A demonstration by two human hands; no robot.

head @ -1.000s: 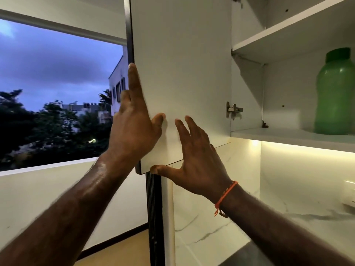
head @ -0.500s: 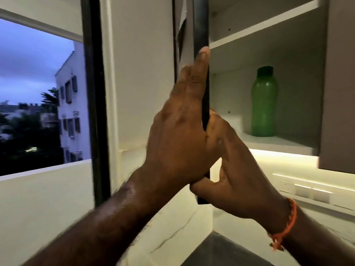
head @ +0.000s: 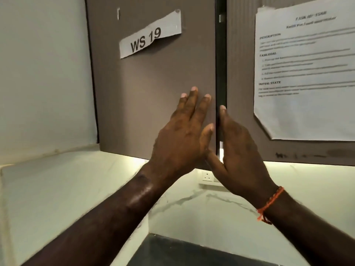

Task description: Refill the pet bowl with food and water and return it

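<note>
A brown wall cabinet door (head: 146, 96) with a paper label "WS 19" (head: 149, 38) fills the upper middle of the head view, swung almost flush with the door to its right. My left hand (head: 182, 131) lies flat against its front near the right edge, fingers spread. My right hand (head: 238, 150), with an orange thread on the wrist, sits at the dark gap (head: 221, 73) between the two doors, fingers by the edge and holding nothing. No pet bowl, food or water is in view; the cabinet's inside is hidden.
The right cabinet door (head: 240, 54) carries a printed task sheet (head: 305, 73). Below the cabinets run a lit white marble backsplash (head: 192, 212) with a wall socket (head: 207, 176) and a dark countertop (head: 182, 252). A white wall (head: 44, 73) stands at left.
The cabinet door swung from wide open to nearly closed, hiding the shelf and green bottle. My left hand went from the door's edge to flat on its front; my view turned right, away from the window.
</note>
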